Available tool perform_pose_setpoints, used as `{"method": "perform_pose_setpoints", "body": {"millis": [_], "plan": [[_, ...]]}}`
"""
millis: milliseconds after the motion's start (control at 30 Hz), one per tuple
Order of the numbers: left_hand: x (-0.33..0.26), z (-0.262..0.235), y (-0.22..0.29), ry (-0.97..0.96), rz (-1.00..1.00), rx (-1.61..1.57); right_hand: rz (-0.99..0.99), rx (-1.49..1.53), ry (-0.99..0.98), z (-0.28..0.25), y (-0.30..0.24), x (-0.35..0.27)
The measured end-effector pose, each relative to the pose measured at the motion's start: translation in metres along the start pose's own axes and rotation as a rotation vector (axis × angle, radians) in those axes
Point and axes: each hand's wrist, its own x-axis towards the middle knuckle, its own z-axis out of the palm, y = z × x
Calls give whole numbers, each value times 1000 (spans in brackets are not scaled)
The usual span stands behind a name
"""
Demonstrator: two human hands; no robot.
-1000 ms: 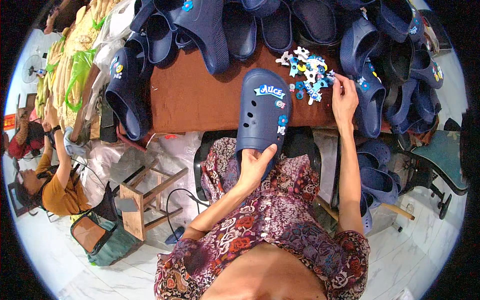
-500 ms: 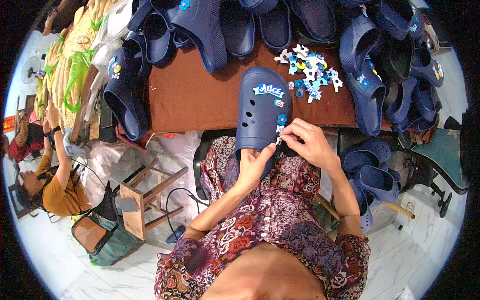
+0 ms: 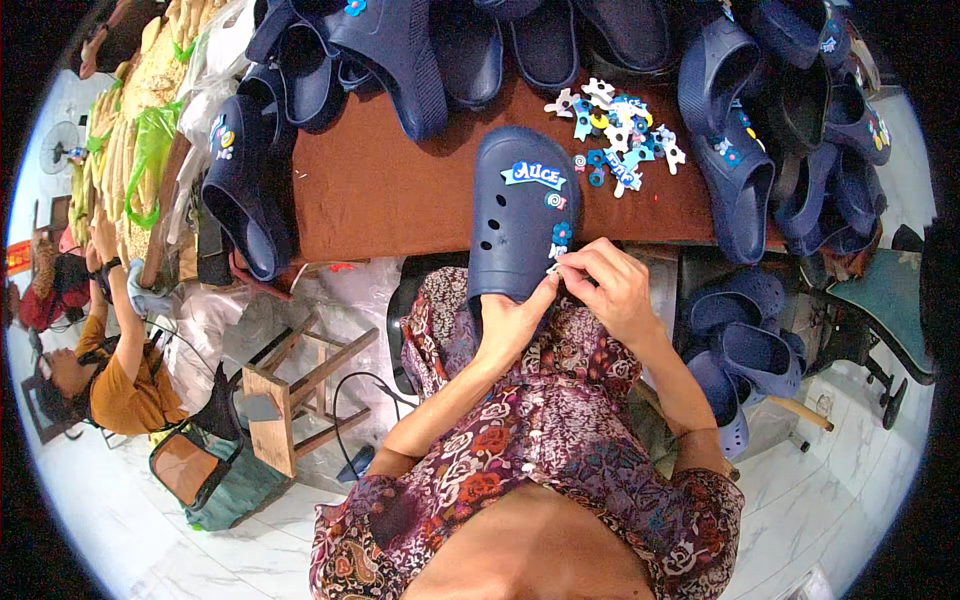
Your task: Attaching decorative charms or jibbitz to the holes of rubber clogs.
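A navy clog [image 3: 495,265] lies toe-away over the near edge of the brown table, its heel end toward me. My left hand [image 3: 510,325] grips it at the foot opening, fingers hidden inside and thumb along the right side. A blue and white name charm [image 3: 534,176], a swirl charm [image 3: 555,201] and a blue flower charm [image 3: 562,234] sit on its upper. My right hand [image 3: 610,285] pinches a small white shoe charm [image 3: 553,268] against the clog's right side, close to the left thumb. How far that charm sits in a hole is hidden.
A heap of loose charms [image 3: 630,135] lies on the brown table [image 3: 380,190], right of the clog. Navy clogs [image 3: 380,60] line its back and sides; more [image 3: 745,355] stand below right. A wooden stool [image 3: 270,420] is at left, near another person [image 3: 125,385].
The clog has shifted slightly left and toward the far side in the picture. Both hands stay on it, and the right fingertips remain at the small white charm.
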Motion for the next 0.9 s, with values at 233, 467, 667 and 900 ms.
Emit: {"method": "perform_pose_setpoints", "body": {"millis": [233, 467, 667, 900], "plan": [[-3, 2, -4, 40, 34, 48, 310, 261, 58, 7, -7, -13], [-4, 3, 6, 14, -9, 7, 235, 202, 130, 18, -8, -19], [-2, 2, 2, 4, -3, -45, 437, 368, 98, 21, -8, -26], [-1, 0, -5, 46, 10, 31, 534, 443, 158, 33, -5, -36]]}}
